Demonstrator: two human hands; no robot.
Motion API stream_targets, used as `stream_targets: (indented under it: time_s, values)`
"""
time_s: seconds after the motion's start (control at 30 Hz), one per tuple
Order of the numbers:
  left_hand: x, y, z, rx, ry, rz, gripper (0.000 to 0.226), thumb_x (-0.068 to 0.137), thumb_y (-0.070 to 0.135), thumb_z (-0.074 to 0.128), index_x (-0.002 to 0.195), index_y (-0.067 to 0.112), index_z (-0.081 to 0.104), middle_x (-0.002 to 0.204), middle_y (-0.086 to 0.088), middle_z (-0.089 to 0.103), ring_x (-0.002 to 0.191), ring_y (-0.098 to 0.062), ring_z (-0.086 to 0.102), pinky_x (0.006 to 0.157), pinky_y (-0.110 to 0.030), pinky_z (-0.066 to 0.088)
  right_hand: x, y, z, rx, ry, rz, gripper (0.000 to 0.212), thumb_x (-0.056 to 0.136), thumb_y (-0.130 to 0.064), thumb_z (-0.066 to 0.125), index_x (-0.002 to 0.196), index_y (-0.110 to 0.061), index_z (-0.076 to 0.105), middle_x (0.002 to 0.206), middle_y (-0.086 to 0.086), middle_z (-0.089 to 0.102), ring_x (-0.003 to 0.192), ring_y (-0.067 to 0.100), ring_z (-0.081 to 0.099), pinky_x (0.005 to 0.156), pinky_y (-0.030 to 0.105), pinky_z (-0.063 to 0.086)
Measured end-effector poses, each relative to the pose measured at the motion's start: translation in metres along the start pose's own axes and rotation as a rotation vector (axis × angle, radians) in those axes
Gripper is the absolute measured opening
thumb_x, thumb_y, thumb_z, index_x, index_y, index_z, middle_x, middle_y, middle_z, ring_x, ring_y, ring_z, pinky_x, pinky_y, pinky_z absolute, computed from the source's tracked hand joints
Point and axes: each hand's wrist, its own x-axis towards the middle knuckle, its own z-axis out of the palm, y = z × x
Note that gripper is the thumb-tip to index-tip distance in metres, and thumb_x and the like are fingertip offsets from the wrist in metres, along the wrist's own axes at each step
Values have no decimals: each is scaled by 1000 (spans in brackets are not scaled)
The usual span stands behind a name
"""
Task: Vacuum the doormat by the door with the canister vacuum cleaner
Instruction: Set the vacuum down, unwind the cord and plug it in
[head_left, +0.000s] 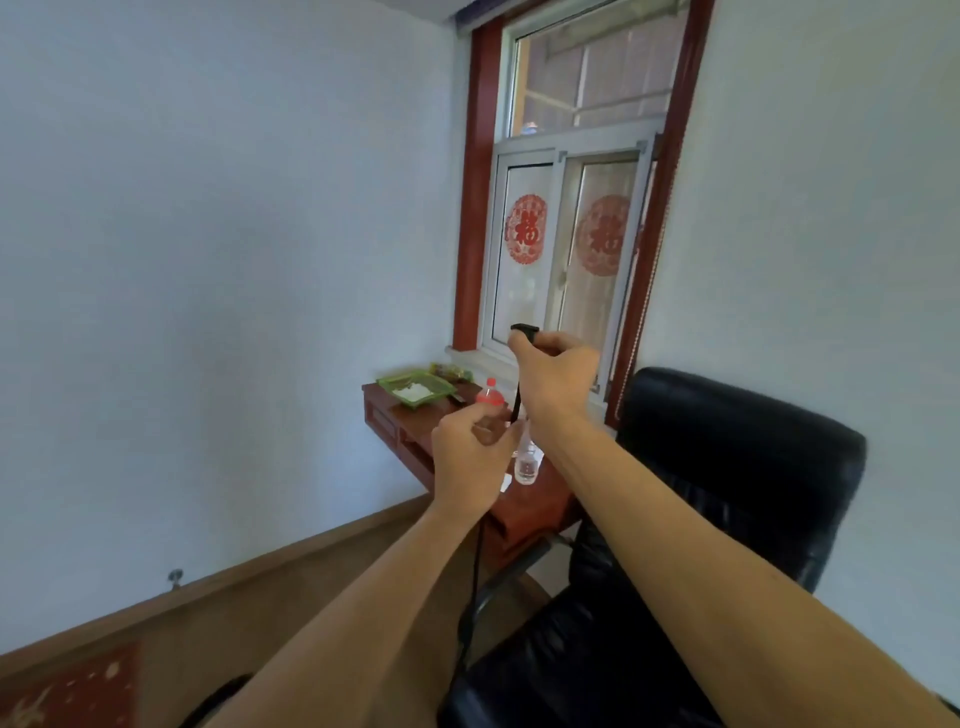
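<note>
Head view, right hand (556, 379): was raised before the window, fingers curled tight round the black plug (523, 329).
Head view, left hand (470, 457): was lower and just beside it, fingers curled round the cord (475, 582).
Cord: ran from the plug down through the left hand, then between the forearms toward the frame's lower edge.
Doormat (67, 691): lay on the floor at the lower left corner, well apart from both hands; the canister could not be made out.
Step, as judged: the plug was being readied for a socket; no socket showed.
Doing it well: the plug body, not the cord, should take the grip; the left hand should feed slack loosely, keeping the cord off the chair (727, 467).
Tray (395, 384): green, on the desk (524, 509); it held a white heap, kind unclear.
Red bottle (490, 397): capped, upright, filled with red liquid.
Clear bottle (527, 465): upright, partly hidden by the hands; contents could not be told.
</note>
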Motion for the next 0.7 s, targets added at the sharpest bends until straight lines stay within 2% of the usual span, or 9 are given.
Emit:
stream_targets:
  time_s: [0.07,0.13,0.23,0.3,0.4,0.47,0.6,0.7]
  values:
    - [-10,20,33,-23,-38,22,9,79,13,82,85,12,75,71,3,73,62,-10,67,61,-22,55,10,-12,-40,-35,41,-38,9,81,-12,74,77,-4,71,64,4,63,55,8,55,47,13,44]
    - [-22,40,66,-38,-91,68,7,81,11,80,85,11,74,70,9,69,63,-1,65,62,-14,50,20,-23,-82,-72,76,-83,11,81,-11,74,72,-8,70,61,0,63,54,5,57,49,11,46]
    - [-44,75,119,-74,-181,96,8,83,12,78,88,10,73,74,11,67,68,4,64,64,-9,48,33,-37,-147,-138,158,-132,12,84,-14,73,73,-10,69,66,-2,67,59,6,63,57,18,53]
    - [-62,97,154,-125,-242,79,9,83,15,78,90,10,73,78,5,71,71,-3,66,67,-14,53,39,-47,-191,-185,221,-159,12,84,-17,74,76,-8,71,69,-2,68,58,7,61,54,18,49]
    - [-92,125,204,-215,-344,54,8,83,16,78,87,10,73,73,3,70,67,-14,68,67,-33,60,41,-60,-253,-265,313,-201,20,82,-17,74,65,-10,67,55,-6,60,48,6,53,50,20,43]
    - [-114,142,234,-251,-406,43,9,84,17,78,87,10,73,71,4,68,66,-15,68,68,-41,61,39,-65,-293,-309,360,-209,24,82,-17,74,60,-12,64,49,-8,54,44,6,47,51,22,42]
    - [-158,168,282,-334,-480,25,11,84,17,78,90,9,73,72,1,70,64,-15,67,67,-44,62,33,-69,-363,-372,474,-187,22,80,-20,74,62,-10,68,51,-5,57,45,11,49,51,26,47]
    - [-187,180,309,-375,-532,17,15,83,18,79,91,8,72,75,0,71,64,-15,68,65,-42,62,29,-66,-407,-417,551,-165,22,80,-19,74,61,-11,67,48,-7,55,42,10,45,51,24,44]
